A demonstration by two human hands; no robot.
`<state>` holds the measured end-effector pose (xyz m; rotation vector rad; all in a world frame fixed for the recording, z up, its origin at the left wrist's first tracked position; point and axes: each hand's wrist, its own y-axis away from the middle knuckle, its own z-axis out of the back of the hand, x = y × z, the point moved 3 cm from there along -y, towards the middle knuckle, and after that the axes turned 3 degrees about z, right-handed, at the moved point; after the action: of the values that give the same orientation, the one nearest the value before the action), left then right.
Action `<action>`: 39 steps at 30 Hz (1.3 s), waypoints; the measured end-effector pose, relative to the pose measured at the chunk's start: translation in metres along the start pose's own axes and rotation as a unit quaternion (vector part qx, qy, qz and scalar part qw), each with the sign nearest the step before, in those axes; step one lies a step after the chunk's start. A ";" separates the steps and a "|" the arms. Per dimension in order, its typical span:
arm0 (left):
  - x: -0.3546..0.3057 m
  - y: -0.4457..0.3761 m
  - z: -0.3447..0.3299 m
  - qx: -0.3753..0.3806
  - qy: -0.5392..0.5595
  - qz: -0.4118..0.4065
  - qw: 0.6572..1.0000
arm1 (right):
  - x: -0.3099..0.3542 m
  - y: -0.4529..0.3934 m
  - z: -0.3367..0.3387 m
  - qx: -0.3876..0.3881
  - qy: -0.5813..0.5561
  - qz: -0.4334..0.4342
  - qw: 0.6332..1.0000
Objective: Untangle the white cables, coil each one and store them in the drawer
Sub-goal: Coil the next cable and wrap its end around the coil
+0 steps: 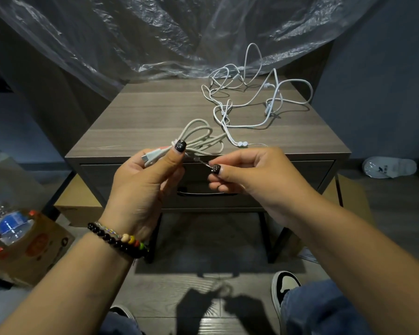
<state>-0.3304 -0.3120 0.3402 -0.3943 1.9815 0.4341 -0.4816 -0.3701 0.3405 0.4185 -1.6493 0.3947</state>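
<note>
A home room, likely a bedroom: a grey wood-grain nightstand (155, 112) with one drawer (288, 184) fills mid-frame. Clear plastic sheeting (131, 32) drapes along the top, cardboard boxes (34, 250) and a water bottle (7, 226) sit lower left, and a slipper (390, 167) lies on the floor at right.

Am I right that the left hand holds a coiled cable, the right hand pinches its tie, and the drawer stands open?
Not quite: in the head view the drawer is closed. The left hand does hold the coiled cable, and the right hand pinches the tie.
</note>
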 end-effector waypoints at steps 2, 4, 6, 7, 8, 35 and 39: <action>0.000 0.001 0.001 -0.001 -0.051 -0.035 0.998 | 0.000 0.001 -0.002 -0.017 0.031 0.011 0.999; 0.000 0.003 0.000 -0.013 -0.128 -0.081 0.988 | 0.002 0.001 -0.001 -0.051 0.155 0.083 0.983; 0.001 0.004 0.000 -0.022 -0.202 -0.130 0.971 | 0.006 0.003 -0.002 -0.057 0.284 0.167 0.942; 0.001 0.005 0.000 -0.024 -0.224 -0.152 0.962 | 0.008 0.006 -0.004 -0.048 0.320 0.202 0.925; 0.001 0.005 -0.001 -0.023 -0.236 -0.169 0.957 | 0.010 0.008 -0.006 -0.037 0.345 0.235 0.908; -0.008 0.008 -0.004 0.140 -0.399 -0.254 0.870 | 0.017 0.010 0.004 0.031 0.425 0.430 0.796; -0.006 0.005 0.001 0.139 -0.399 -0.248 0.872 | 0.018 0.009 0.004 0.062 0.403 0.418 0.812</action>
<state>-0.3290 -0.3063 0.3461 -0.4316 1.0518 -0.0402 -0.4918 -0.3650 0.3579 -0.4038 -0.8700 1.1615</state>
